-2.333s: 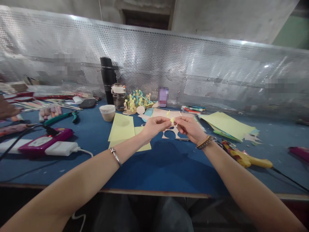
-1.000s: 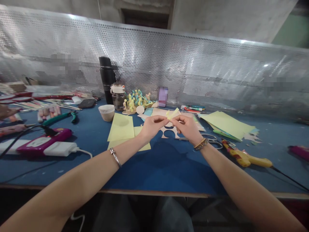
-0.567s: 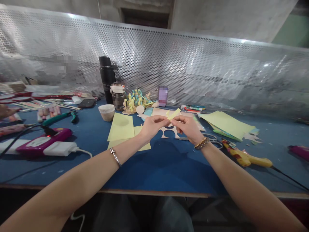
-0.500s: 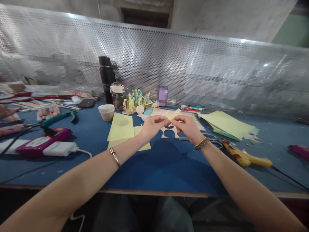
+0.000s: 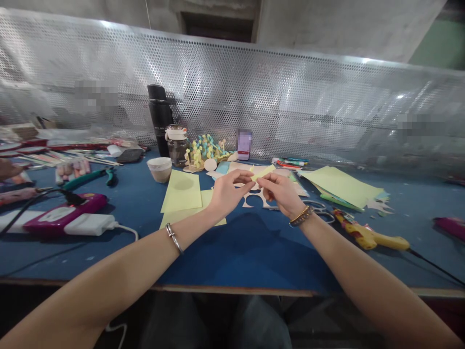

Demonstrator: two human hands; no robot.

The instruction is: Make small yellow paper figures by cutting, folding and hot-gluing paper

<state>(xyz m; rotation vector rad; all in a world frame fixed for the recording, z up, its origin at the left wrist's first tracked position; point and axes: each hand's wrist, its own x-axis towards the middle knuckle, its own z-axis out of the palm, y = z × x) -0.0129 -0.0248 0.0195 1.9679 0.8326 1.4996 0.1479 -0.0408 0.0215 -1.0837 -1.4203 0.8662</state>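
Observation:
In front of me, above the blue table, a narrow yellow paper strip (image 5: 266, 171) slants up to the right. My right hand (image 5: 281, 190) pinches it between thumb and bent fingers. My left hand (image 5: 229, 190) is at the strip's left end, its thumb and forefinger curved around it with a small gap between them. The exact contact at those fingertips is partly hidden. Beneath the hands lies a pale cut-out sheet (image 5: 250, 199) with round holes. Yellow paper sheets (image 5: 184, 191) lie left of my left hand. Scissors (image 5: 319, 206) rest beside my right wrist.
A yellow glue gun (image 5: 385, 241) lies at right, near more yellow sheets (image 5: 341, 184). At left are a purple power strip (image 5: 65, 213) and teal pliers (image 5: 85, 179). A cup (image 5: 160, 170), black flask (image 5: 160, 116), jar (image 5: 178, 148) and phone (image 5: 244, 145) stand behind.
My left thumb and forefinger have parted slightly at the strip's end. The strip has shifted a little to the right with my right fingers.

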